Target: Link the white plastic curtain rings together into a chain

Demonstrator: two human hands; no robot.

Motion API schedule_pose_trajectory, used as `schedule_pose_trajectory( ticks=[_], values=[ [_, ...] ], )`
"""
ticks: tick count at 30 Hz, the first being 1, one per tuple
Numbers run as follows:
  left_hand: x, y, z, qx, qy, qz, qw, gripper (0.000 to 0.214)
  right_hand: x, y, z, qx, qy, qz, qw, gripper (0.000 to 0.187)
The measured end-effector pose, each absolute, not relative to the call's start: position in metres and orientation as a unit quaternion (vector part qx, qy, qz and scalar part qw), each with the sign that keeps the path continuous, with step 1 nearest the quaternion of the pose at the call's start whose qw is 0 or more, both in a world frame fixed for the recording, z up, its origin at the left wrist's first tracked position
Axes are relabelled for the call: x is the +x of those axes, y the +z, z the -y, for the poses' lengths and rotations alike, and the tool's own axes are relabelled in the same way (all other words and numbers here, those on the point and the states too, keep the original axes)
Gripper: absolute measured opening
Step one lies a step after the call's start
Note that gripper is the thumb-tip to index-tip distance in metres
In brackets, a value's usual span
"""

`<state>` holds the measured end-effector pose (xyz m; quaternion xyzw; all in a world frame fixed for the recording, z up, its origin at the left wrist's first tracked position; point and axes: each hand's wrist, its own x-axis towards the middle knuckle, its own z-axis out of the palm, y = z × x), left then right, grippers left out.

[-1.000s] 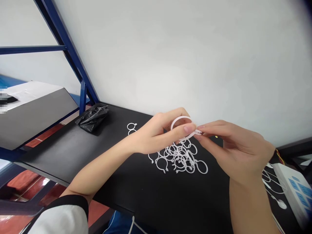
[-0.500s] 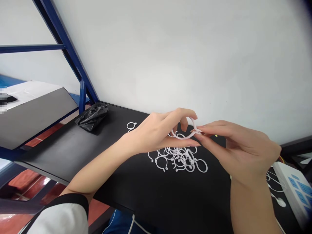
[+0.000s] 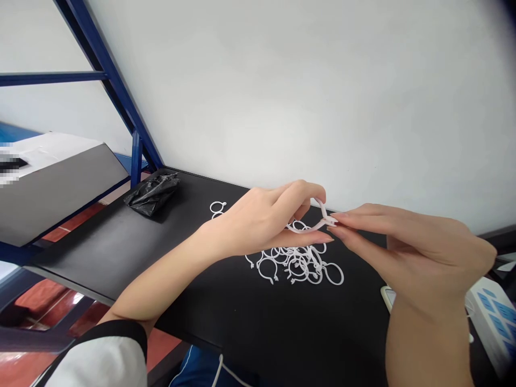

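Above the black tabletop my left hand (image 3: 274, 215) curls its fingers and thumb around a white plastic ring (image 3: 308, 230). My right hand (image 3: 407, 247) pinches the ring's clasp between thumb and forefinger at its right side. Part of the ring is hidden behind my left fingers. Beneath both hands lies a loose pile of white rings (image 3: 298, 266), several of them hanging open at their clasps. Left of the pile, one small closed ring (image 3: 218, 207) rests beside another that my left hand partly covers.
A crumpled black plastic bag (image 3: 153, 194) lies on the black table (image 3: 100, 247) at the far left. Blue metal framing (image 3: 116, 97) rises behind it. At right, a phone (image 3: 387, 297) and a white-and-blue box (image 3: 494, 317) sit partly behind my right arm. A pale wall (image 3: 302, 97) borders the back.
My right hand has shifted slightly right, its fingers now at the clasp's outer end. More of the phone shows beside my right wrist. My left hand has barely moved.
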<state>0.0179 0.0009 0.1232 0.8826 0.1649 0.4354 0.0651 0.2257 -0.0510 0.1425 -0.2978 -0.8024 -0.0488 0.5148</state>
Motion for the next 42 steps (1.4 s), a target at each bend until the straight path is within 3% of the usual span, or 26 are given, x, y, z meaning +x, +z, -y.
schedule_pose_trajectory(
  ticks=[42],
  values=[
    [0.0133,0.1291,0.0027,0.883,0.439,-0.159,0.04,0.033,0.224,0.1435,0.0546,-0.3,-0.057,0.807,0.505,0.042]
  ],
)
